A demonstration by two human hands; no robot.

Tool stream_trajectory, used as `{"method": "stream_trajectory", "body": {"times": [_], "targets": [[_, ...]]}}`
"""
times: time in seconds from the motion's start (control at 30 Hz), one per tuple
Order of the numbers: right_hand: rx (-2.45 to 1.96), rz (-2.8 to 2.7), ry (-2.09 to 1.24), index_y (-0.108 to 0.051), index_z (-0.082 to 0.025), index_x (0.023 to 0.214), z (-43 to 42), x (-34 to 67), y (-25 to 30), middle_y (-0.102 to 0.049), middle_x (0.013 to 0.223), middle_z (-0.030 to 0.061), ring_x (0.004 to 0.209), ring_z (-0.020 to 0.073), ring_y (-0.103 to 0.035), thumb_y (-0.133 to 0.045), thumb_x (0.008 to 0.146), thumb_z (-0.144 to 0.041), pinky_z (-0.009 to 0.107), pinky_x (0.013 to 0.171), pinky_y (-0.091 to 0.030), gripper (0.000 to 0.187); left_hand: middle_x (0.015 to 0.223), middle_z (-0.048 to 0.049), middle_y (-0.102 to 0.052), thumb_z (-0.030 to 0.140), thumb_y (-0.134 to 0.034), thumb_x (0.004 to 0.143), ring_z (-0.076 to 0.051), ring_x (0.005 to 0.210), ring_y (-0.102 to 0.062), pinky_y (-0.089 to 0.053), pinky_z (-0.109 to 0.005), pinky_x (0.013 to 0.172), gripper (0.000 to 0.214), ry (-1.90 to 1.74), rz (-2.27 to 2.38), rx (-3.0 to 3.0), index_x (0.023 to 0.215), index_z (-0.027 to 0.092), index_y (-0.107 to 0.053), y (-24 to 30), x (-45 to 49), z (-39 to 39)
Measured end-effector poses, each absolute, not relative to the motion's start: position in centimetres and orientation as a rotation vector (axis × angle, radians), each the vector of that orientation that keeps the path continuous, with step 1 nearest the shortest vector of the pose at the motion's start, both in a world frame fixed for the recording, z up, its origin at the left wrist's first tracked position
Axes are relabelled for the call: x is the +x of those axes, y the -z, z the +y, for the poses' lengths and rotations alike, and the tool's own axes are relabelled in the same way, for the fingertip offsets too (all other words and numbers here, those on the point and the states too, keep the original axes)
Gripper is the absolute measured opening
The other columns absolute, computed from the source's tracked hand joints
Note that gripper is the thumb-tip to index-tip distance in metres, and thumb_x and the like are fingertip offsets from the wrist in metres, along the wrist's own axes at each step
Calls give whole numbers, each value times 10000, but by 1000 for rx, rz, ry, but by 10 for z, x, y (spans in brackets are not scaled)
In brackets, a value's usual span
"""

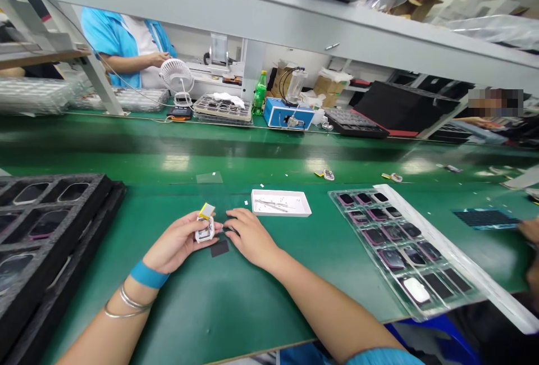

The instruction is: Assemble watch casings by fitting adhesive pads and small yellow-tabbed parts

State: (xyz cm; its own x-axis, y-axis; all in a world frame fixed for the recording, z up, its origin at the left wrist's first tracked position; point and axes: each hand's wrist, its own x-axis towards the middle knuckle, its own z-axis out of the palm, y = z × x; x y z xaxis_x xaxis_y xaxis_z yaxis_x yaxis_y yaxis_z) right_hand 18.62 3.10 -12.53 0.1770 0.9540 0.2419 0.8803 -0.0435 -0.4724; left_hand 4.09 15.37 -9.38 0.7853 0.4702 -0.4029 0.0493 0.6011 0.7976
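Observation:
My left hand (185,240) is closed around a small white smartwatch case (205,230), its inside facing up. A yellow-edged silver battery (206,210) sticks up at the top of the case. Close on the right is my right hand (250,237), with fingers bent and apart and the fingertips near the left fingertips. Nothing shows in it; whether it touches the case I cannot tell. On the green table below the hands lies a dark rectangular piece (219,248). Just beyond the right hand stands a shallow white box (281,213) holding tweezers (272,204) and small bits.
A black foam tray (105,185) with watch-like parts stands at left. To the right lies a clear plastic tray (353,216) of watch cases beside a long white strip (455,255). Across the table are a fan (177,76), a blue machine (288,115) and a co-worker (126,45).

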Motion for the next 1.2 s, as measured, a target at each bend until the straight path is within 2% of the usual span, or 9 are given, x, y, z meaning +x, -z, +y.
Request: {"method": "stream_trajectory", "body": {"times": [0.07,0.13,0.33,0.53,0.63,0.8,0.93,1.07,1.2], "targets": [[-1933,-1678,-242,-671,-181,884,28,184,122,-604,1104,76,1079,201,-492,-593,812,-150,365,954,-418,111,882,-130,-707,123,-629,758,-221,853,-665,-531,-395,829,154,-227,620,916,910,126,-609,95,42,150],[-1941,-1656,-271,-670,-176,835,24,180,120,-612,1040,66,1021,190,-502,-610,788,-121,346,929,-430,94,881,-127,-707,136,-647,747,-217,841,-666,-534,-369,811,162,-205,612,922,905,126,-614,97,42,149],[-1927,-1616,-289,-667,-182,791,24,173,121,-604,988,56,957,185,-510,-606,767,-82,340,871,-445,119,900,-123,-706,169,-668,736,-216,858,-660,-532,-358,806,190,-215,621,931,914,132,-613,97,42,150],[-1960,-1506,-343,-667,-170,744,29,174,122,-580,982,51,959,185,-499,-669,742,-130,337,884,-427,41,921,-121,-704,160,-659,742,-212,858,-658,-521,-395,844,186,-206,626,958,916,135,-598,97,43,148],[-1966,-1494,-351,-644,-173,696,32,174,124,-561,967,43,948,174,-494,-666,757,-142,331,872,-421,72,928,-120,-703,149,-659,739,-221,865,-660,-514,-419,861,177,-206,627,961,904,135,-597,98,42,148],[-1992,-1648,-336,-569,-170,748,27,173,118,-548,974,45,954,186,-473,-585,823,-135,366,838,-409,84,924,-121,-704,131,-658,730,-225,868,-662,-532,-403,829,178,-218,644,931,898,137,-602,98,43,150],[-1777,-1666,-350,-532,-186,792,16,176,104,-541,974,37,957,165,-483,-540,851,-145,363,868,-402,72,900,-116,-706,131,-653,728,-200,808,-665,-549,-365,772,166,-237,661,932,886,139,-601,100,44,150],[-1481,-1351,-268,-547,-189,784,14,176,98,-591,917,50,908,162,-549,-541,836,-195,338,840,-434,53,867,-104,-701,166,-688,707,-180,770,-655,-550,-322,736,210,-254,649,973,899,134,-607,99,46,146],[-1386,-1103,-554,-573,-192,688,19,173,106,-666,773,44,763,174,-625,-652,748,-258,329,762,-481,119,802,-52,-677,222,-709,700,-147,694,-631,-555,-308,693,237,-231,644,1044,901,147,-608,97,47,137]]}}
